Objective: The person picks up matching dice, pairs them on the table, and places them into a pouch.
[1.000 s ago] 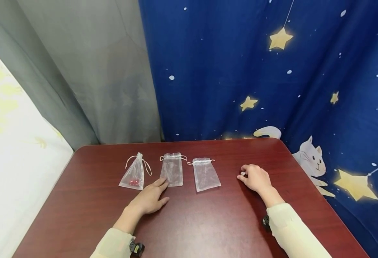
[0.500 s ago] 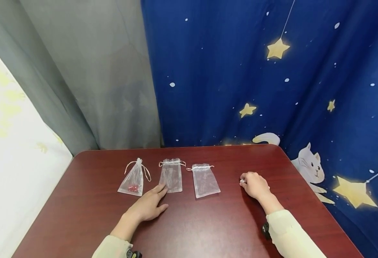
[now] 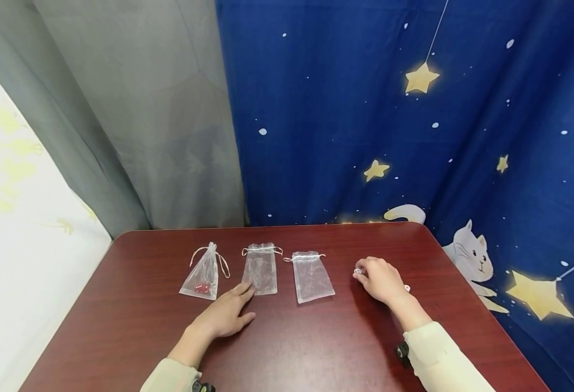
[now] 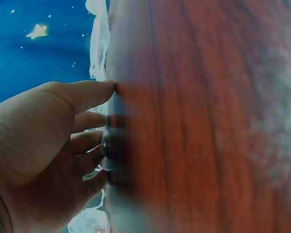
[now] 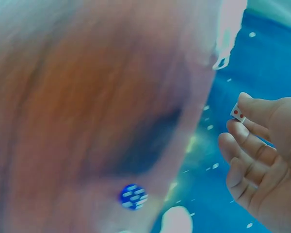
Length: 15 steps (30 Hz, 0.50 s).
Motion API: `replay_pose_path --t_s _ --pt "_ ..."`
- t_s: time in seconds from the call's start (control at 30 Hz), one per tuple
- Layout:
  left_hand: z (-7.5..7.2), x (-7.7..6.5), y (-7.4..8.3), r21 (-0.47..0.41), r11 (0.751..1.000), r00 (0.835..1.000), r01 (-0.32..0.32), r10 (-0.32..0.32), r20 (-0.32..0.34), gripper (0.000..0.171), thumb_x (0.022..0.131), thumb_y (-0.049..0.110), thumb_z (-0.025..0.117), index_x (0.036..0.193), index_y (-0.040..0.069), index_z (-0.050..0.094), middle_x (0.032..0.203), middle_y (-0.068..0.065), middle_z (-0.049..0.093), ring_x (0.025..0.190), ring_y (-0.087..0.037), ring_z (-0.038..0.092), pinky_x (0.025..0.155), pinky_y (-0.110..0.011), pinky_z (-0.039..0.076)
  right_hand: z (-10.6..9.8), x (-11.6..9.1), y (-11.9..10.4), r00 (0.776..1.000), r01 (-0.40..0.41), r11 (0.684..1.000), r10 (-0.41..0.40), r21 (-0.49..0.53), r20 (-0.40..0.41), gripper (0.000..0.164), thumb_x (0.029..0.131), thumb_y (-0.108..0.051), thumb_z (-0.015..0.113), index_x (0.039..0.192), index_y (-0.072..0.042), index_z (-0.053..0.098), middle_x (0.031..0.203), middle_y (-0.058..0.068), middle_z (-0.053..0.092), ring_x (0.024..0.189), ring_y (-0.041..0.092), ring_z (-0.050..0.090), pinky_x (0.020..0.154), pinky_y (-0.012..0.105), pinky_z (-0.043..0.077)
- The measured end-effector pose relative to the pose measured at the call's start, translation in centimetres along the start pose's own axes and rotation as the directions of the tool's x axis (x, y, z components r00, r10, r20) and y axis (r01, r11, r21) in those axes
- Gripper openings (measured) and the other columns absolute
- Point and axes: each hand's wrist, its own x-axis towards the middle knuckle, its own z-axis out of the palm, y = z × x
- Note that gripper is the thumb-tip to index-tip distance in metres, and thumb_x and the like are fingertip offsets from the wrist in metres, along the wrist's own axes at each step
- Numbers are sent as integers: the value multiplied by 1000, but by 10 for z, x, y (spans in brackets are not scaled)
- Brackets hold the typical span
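My right hand (image 3: 381, 280) pinches a white die (image 5: 237, 113) with red dots between thumb and index finger, held above the table at the right. The other fingers of that hand are loosely bent. My left hand (image 3: 225, 311) lies with its fingers extended, the fingertips on the lower left corner of the middle organza drawstring bag (image 3: 262, 272). That bag lies flat, as does the right bag (image 3: 312, 277). At the left, a third bag (image 3: 207, 272) is gathered at its neck, with red dice (image 3: 202, 288) inside.
Another small white die (image 3: 407, 288) with a red mark shows just behind my right wrist. In the right wrist view a blue piece (image 5: 134, 196) with white marks sits on the table. A starry blue curtain (image 3: 316, 109) hangs behind the table's far edge.
My right hand has moved a little left with the white die, uncovering the other white die behind it. The left hand stays on the middle bag. The head view has tilted slightly up.
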Motion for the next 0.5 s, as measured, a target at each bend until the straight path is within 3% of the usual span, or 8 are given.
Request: replay_pose_path --t_s 0.5 --pt "0 0 1 3 1000 1000 2 -2 -5 59 94 24 72 141 -8 53 153 -27 42 142 -42 40 113 -54 36 -15 1 -46 987 154 986 -150 66 -55 11 85 -18 83 87 -20 72 76 -12 59 70 8 59 63 34 50"
